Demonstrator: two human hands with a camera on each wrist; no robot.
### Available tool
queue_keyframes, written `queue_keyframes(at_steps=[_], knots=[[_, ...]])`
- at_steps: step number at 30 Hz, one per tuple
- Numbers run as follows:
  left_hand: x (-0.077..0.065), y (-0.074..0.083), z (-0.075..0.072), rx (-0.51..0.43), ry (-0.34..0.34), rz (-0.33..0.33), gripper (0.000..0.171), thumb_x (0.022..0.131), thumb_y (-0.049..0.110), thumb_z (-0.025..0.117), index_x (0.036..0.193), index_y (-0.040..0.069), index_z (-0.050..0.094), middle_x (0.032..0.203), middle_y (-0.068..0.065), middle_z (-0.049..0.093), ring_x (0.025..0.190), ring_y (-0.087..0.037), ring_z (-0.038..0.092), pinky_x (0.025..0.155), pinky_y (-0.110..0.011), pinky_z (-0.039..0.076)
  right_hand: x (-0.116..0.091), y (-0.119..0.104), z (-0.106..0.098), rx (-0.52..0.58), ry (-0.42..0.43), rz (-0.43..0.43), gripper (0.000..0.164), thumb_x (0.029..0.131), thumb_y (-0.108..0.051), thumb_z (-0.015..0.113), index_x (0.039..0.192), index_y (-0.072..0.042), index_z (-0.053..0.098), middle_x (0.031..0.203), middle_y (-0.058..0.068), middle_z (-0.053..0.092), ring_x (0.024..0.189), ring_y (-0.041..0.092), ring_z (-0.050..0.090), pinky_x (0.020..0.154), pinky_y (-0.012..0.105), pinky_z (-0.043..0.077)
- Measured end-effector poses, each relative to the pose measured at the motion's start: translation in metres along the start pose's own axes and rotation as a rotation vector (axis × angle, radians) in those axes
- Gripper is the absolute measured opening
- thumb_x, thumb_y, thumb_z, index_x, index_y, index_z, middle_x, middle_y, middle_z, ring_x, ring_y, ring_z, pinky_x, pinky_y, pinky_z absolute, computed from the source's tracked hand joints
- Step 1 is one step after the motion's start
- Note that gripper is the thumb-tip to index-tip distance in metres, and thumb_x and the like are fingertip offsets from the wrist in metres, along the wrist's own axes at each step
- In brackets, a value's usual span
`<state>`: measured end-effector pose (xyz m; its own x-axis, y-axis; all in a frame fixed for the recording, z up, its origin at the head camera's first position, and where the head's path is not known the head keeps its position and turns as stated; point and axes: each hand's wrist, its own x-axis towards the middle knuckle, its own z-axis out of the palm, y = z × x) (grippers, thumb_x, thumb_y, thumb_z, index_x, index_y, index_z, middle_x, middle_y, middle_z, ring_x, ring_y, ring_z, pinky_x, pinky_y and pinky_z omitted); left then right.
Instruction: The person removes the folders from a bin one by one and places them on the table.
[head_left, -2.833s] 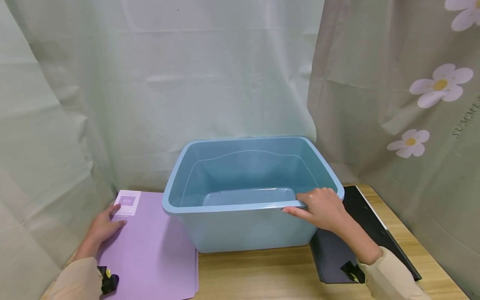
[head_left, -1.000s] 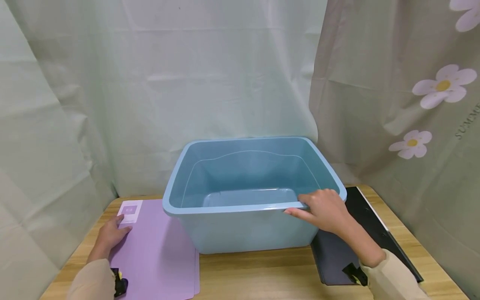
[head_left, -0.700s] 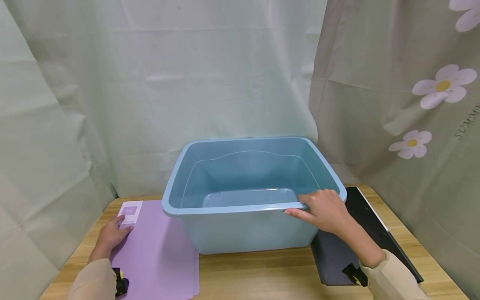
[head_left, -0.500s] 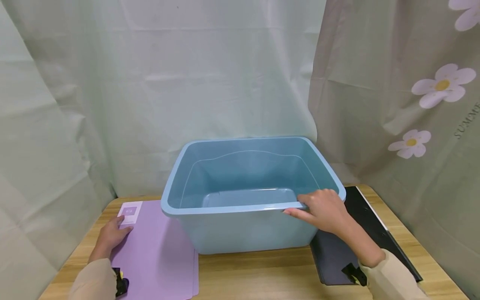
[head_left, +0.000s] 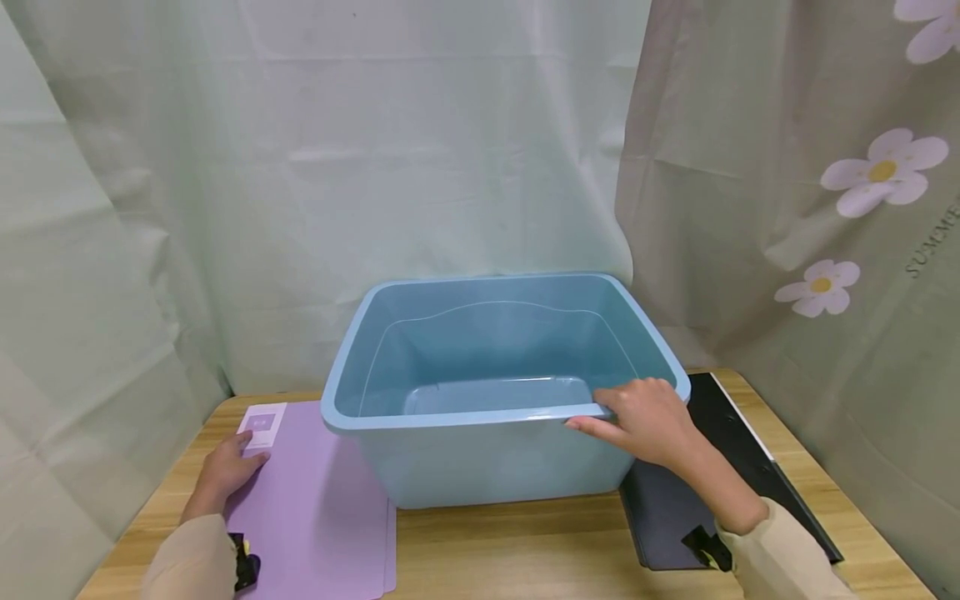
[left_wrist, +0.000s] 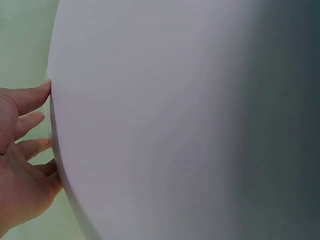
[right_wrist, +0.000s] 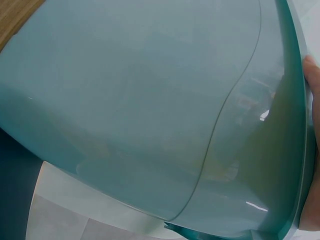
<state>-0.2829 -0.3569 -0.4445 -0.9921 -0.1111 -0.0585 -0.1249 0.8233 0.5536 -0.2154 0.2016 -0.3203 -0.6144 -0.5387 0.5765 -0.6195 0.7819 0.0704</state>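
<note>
A flat purple folder [head_left: 322,508] with a white label [head_left: 262,426] in its far left corner lies on the left of the table. Another purple edge shows under its right side. My left hand [head_left: 227,471] holds its left edge, thumb on top and a finger by the label; in the left wrist view some fingers pass behind the edge. A large blue plastic tub [head_left: 495,462] stands in the middle. Its front rim, near the right corner, is gripped by my right hand [head_left: 648,421], thumb outside and fingers inside. The right wrist view shows the tub's glossy wall [right_wrist: 135,110] up close.
Dark flat folders [head_left: 667,508] lie to the right of the tub, partly under my right forearm. Bare wood of the table [head_left: 510,542] shows in front of the tub. Pale curtains [head_left: 450,150] hang close behind and on both sides.
Since the oldest frame, the purple folder's left side and my left hand have shifted right and nearer to me, baring wood at the far left. The tub and right hand look still.
</note>
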Motion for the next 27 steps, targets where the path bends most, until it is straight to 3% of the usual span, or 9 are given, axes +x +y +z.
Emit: queue_keyframes(at_steps=[10,19,25,27], knots=[[0.0023,-0.0008,0.0031,0.048,-0.016,0.039,0.065,0.086,0.016,0.052,0.126,-0.026,0.022,0.128,-0.047,0.016,0.119,-0.06,0.017,0.098,-0.061,0.016,0.0009,0.0001,-0.0009,-0.005,-0.007,0.008,0.056,0.086,-0.066,0.033,0.054,-0.021,0.029,0.05,-0.013,0.013,0.045,0.001,0.009,0.042,0.02,0.009],[0.0005,-0.0003,0.0025,0.07,-0.048,0.003,0.067,0.087,0.018,0.051,0.125,-0.028,0.02,0.127,-0.05,0.009,0.119,-0.061,0.012,0.099,-0.062,0.014,0.0044,0.0003,0.0019,0.005,-0.014,0.0,0.056,0.086,-0.066,0.034,0.054,-0.02,0.029,0.05,-0.013,0.013,0.045,0.001,0.009,0.042,0.019,0.009],[0.0029,0.0031,0.0048,0.101,0.015,0.049,0.064,0.086,0.017,0.052,0.125,-0.027,0.024,0.127,-0.048,0.018,0.117,-0.06,0.019,0.098,-0.061,0.019,0.0024,0.0021,-0.0014,0.019,-0.053,0.025,0.052,0.083,-0.061,0.048,0.054,-0.022,0.03,0.049,-0.014,0.015,0.042,0.0,0.013,0.041,0.02,0.012],[0.0029,0.0038,0.0046,0.102,0.049,0.055,0.065,0.086,0.018,0.053,0.126,-0.025,0.025,0.126,-0.047,0.023,0.116,-0.06,0.024,0.096,-0.061,0.022,0.0021,0.0028,-0.0041,0.063,-0.064,0.038,0.045,0.082,-0.056,0.054,0.057,-0.022,0.04,0.048,-0.017,0.023,0.042,-0.002,0.02,0.041,0.019,0.017]])
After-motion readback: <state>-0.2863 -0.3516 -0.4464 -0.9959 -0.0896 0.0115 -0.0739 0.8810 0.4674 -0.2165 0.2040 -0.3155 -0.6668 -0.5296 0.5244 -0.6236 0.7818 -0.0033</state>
